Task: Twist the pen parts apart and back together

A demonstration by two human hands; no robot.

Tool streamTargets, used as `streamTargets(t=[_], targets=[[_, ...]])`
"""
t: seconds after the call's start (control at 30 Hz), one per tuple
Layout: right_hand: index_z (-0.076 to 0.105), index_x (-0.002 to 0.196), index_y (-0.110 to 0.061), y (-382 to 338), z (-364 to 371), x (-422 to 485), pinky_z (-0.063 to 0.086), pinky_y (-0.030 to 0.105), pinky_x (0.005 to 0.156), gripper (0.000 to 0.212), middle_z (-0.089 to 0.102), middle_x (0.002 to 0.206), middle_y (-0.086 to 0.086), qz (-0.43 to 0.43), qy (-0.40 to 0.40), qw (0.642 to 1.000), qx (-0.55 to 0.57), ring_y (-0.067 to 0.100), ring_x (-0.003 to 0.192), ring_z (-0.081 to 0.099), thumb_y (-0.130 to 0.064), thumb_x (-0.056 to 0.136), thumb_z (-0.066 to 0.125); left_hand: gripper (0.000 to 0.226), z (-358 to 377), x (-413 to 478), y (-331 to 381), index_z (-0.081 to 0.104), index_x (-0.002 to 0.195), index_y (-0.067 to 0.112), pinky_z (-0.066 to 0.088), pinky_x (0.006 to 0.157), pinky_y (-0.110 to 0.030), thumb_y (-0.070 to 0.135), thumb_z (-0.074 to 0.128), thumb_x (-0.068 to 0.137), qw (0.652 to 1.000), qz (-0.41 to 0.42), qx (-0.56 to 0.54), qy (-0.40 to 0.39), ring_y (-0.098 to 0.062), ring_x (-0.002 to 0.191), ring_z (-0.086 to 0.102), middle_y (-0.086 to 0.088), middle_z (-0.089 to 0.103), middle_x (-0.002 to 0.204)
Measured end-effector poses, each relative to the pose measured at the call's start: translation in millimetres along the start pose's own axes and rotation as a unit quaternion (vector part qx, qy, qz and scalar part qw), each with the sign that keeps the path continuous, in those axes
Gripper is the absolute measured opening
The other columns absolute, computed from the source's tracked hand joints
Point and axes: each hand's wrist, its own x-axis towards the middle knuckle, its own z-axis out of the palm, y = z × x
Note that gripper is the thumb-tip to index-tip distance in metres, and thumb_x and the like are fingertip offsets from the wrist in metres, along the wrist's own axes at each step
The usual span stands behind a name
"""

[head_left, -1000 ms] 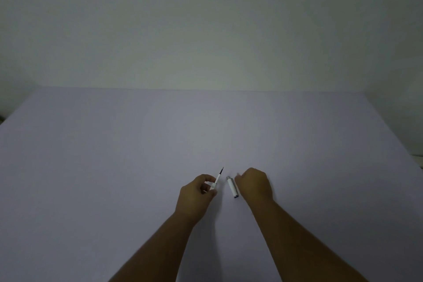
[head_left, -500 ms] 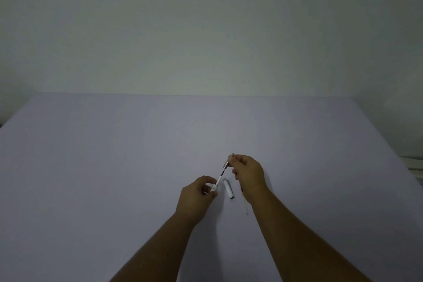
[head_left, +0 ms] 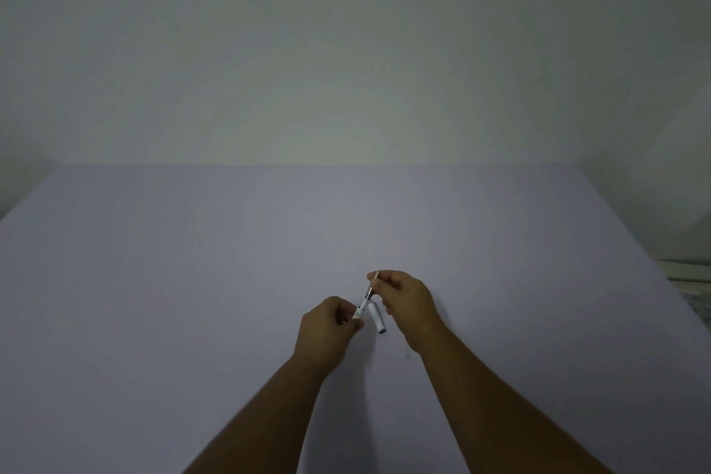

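Observation:
My left hand (head_left: 327, 333) grips the white barrel of a pen (head_left: 358, 312), fingers curled round it. A thin dark refill with a metal tip (head_left: 370, 291) sticks up and to the right out of the barrel. My right hand (head_left: 408, 300) pinches the upper end of that refill between thumb and fingertips. A short white pen piece (head_left: 377, 317) lies on the pale lilac table (head_left: 192, 300) between the two hands. A thin pale strip (head_left: 407, 352) shows on the table beside my right wrist.
A plain whitish wall (head_left: 346, 69) rises behind the table's far edge. At the far right, past the table's edge, some pale stacked things (head_left: 688, 277) are dimly visible. The light is low.
My right hand left the table beside the white piece, rose and took hold of the tip of the refill. My left hand stayed in place with the barrel.

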Motion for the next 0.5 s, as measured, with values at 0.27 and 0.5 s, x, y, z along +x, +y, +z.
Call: streamTargets(t=[0.27, 0.5], targets=[[0.071, 0.086, -0.029, -2.6, -6.8, -2.1, 0.047, 0.022, 0.067, 0.013, 0.071, 0.086, -0.006, 0.009, -0.045, 0.999, -0.009, 0.005, 0.074, 0.061, -0.021, 0.086, 0.061, 0.005, -0.6, -1.9, 3.1, 0.066, 0.085, 0.017, 0.047, 0.062, -0.028, 0.019, 0.067, 0.081, 0.998, -0.015, -0.054, -0.008, -0.014, 0.068, 0.057, 0.005, 0.063, 0.076], [0.068, 0.077, -0.021, 1.1, -4.2, -3.6, 0.045, 0.027, 0.067, 0.011, 0.067, 0.074, -0.006, 0.037, -0.046, 0.997, -0.041, 0.014, 0.073, 0.057, -0.03, 0.081, 0.066, 0.003, 0.3, -4.4, 9.0, 0.064, 0.084, 0.019, 0.039, 0.057, -0.015, 0.019, 0.066, 0.082, 1.0, 0.007, -0.022, 0.0, -0.006, 0.07, 0.056, 0.008, 0.062, 0.077]])
